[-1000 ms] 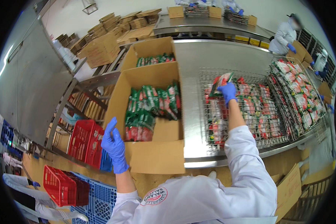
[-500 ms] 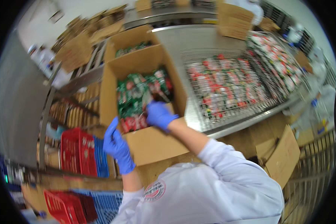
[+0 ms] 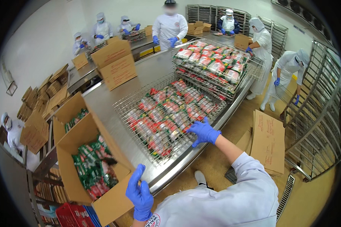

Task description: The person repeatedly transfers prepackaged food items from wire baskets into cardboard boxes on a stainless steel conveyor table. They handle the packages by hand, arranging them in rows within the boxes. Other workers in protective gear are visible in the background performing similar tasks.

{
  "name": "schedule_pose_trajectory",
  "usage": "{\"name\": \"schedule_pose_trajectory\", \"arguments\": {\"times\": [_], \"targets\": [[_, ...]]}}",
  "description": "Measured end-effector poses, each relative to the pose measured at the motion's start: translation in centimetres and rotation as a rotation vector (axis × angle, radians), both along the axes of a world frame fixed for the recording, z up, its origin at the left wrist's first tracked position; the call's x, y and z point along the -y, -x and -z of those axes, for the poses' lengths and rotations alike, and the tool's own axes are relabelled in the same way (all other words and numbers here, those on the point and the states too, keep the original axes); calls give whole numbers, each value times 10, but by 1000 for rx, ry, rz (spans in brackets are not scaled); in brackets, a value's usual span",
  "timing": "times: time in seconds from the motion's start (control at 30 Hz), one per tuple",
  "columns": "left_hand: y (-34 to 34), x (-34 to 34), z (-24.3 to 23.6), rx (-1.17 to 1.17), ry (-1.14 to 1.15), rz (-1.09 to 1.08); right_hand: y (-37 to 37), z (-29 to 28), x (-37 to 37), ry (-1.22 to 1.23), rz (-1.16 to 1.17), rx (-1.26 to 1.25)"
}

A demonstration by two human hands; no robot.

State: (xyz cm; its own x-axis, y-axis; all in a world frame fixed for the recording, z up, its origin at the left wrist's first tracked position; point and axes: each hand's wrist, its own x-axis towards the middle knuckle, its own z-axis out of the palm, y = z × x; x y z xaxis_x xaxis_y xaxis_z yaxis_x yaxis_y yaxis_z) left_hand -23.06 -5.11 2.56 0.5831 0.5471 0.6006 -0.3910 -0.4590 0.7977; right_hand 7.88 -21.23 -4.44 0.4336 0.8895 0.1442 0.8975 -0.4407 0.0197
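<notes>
The work looks partway along; at the lower left of the frame, an open cardboard box (image 3: 113,204) holds a jumbled heap of green and red packets (image 3: 93,166), with bare cardboard wall showing above them, so I would judge it part filled rather than full; behind it, nearer the left edge, another open box (image 3: 70,106) also has green packets inside.

Plenty is left outside the boxes; in the middle of the frame, a wire tray (image 3: 123,117) lies on the steel table (image 3: 106,109), and red, white and green packs (image 3: 170,113) in rows cover most of it, with wires crossing over them; at the upper right of centre, a stack of trays (image 3: 216,85) stands on the same table, its top one loaded with packs, and more packs show between the layers below.

The right hand (image 3: 205,133) is at the near right edge of the middle tray, fingers spread wide, with nothing seen in it; whether its fingertips touch the wire I cannot tell; the left hand (image 3: 141,196), at the bottom of the frame beside the box's front flap, is loosely open, thumb and fingers apart, with no packet visible in it.
</notes>
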Motion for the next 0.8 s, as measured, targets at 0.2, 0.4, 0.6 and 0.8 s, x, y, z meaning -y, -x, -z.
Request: {"name": "schedule_pose_trajectory", "arguments": {"times": [0.2,0.4,0.6,0.8], "targets": [[-101,-52,77,-644,-376,-736,-45,-21,-21,-111,-419,11],[-112,-60,1,-69,1001,110,-84,-144,-44,-188,-807,149],[-130,38,32,250,993,197,-75,-208,-5,-285,-1060,394],[-299,55,-4,198,722,341,-179,-208,90,-209,-509,360]]}}
